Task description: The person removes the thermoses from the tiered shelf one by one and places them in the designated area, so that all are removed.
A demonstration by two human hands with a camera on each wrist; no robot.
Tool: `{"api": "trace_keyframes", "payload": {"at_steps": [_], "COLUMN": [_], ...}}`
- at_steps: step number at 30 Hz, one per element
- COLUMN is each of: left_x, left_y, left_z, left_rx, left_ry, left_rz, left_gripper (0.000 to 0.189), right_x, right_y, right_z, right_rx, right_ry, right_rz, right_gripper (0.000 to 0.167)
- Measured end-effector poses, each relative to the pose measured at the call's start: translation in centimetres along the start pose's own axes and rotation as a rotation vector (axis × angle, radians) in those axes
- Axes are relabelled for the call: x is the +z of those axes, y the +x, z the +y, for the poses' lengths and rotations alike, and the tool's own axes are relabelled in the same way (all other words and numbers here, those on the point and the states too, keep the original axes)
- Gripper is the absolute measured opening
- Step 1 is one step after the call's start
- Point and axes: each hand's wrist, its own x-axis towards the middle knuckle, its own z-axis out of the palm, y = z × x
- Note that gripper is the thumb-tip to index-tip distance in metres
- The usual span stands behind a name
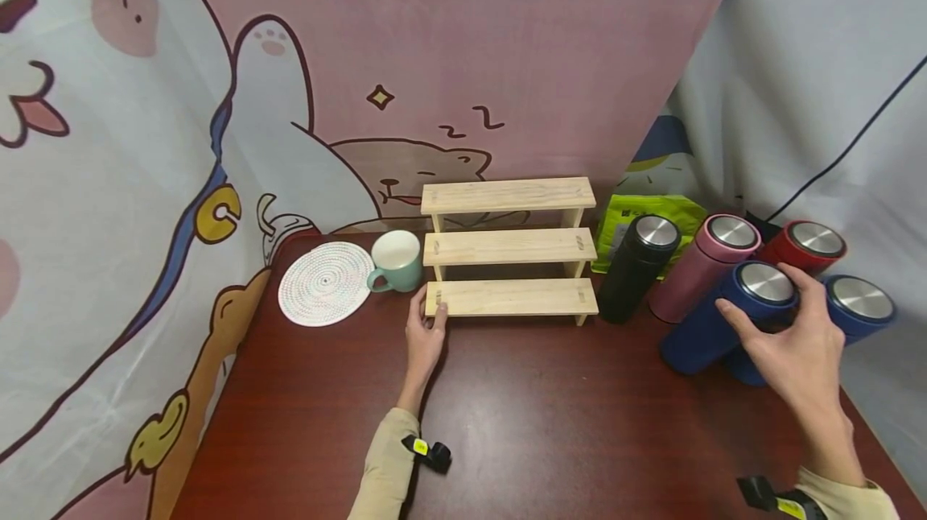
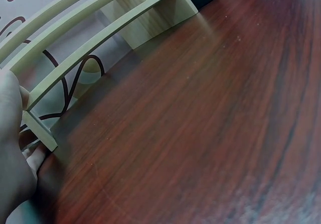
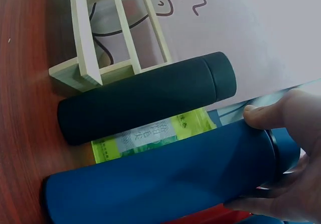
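Observation:
A three-step wooden shelf (image 1: 511, 296) stands at the back of the table. My left hand (image 1: 423, 340) grips the left end of its lowest step, thumb on the board's top. At the right, my right hand (image 1: 804, 347) holds a blue thermos (image 1: 706, 323) near its steel-topped lid, thumb on one side and fingers on the other. In the right wrist view the blue thermos (image 3: 160, 181) is upright beside a black thermos (image 3: 135, 101), which stands by the shelf's right end. A second blue thermos (image 1: 858, 319) is partly hidden behind my right hand.
Behind the held thermos are a pink thermos (image 1: 688, 278) and a red thermos (image 1: 776, 250). A bright green packet (image 1: 611, 232) leans at the back wall. Left of the shelf are a green mug (image 1: 407, 270) and a round woven mat (image 1: 326, 303). Printed cloth hangs behind the table.

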Motion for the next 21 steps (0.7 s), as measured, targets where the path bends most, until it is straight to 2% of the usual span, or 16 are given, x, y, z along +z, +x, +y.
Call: {"api": "trace_keyframes", "payload": {"at_steps": [8,12,16,18,21], "left_x": [-0.2,-0.7,-2.0,-2.6,-3.8], "left_y": [0.0,-0.7,-1.7,-2.0,-2.3], "left_z": [0.1,2.0,4.2,4.2,4.3], "left_rx": [0.002,-0.004,-0.064,-0.099,-0.104], "left_ry": [-0.002,-0.02,-0.017,0.004,0.093], "left_rz": [0.008,-0.025,-0.113,-0.158,-0.214], "left_gripper": [0.051,0.052,0.053,0.055,0.055], "right_x": [0.5,0.4,0.3,0.3,-0.1], "right_y": [0.3,0.3,0.1,0.0,0.3], "right_z": [0.5,0.8,0.7,0.3,-0.7], "right_rx": [0.02,0.018,-0.044,-0.099,-0.204], "right_ry": [0.031,0.012,0.02,0.045,0.081], "right_rz": [-0.015,-0.031,0.006,0.034,0.082], "right_gripper": [0.087,0.089,0.087,0.086,0.084]}}
